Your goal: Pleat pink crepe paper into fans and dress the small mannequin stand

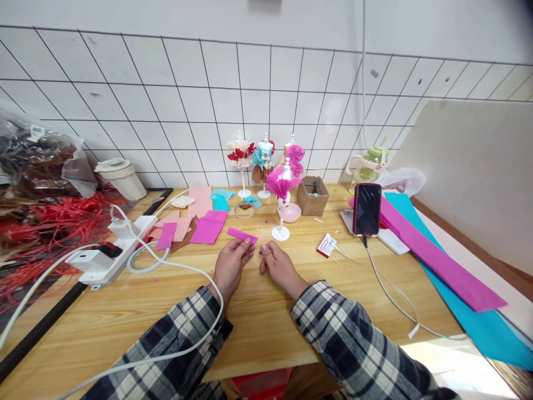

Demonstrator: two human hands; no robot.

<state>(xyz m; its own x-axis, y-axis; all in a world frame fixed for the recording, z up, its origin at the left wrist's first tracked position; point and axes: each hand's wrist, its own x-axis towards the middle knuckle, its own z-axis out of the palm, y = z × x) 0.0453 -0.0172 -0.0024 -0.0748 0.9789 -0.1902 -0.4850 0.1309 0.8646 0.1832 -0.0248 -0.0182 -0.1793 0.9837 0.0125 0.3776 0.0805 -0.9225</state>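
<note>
My left hand (232, 264) pinches a narrow folded strip of magenta crepe paper (241, 235) between thumb and fingers, above the wooden table. A short gap to the right, my right hand (280, 265) is closed with thumb against fingers. Whatever it may hold is too small to make out. Just beyond the hands stands a small white dress form (282, 214), wrapped at the top in pleated magenta paper (280, 185). Three more dress forms in paper outfits stand behind it, one with a cream and red dress (240, 155).
Paper pieces, including a magenta sheet (209, 226), lie left. A power strip (120, 253) has a white cable (200, 270) crossing over my left arm. A cardboard box (313, 196), pink bowl (290, 213), red-and-white packet (326, 245), phone (367, 209) and long magenta paper (441, 255) are right.
</note>
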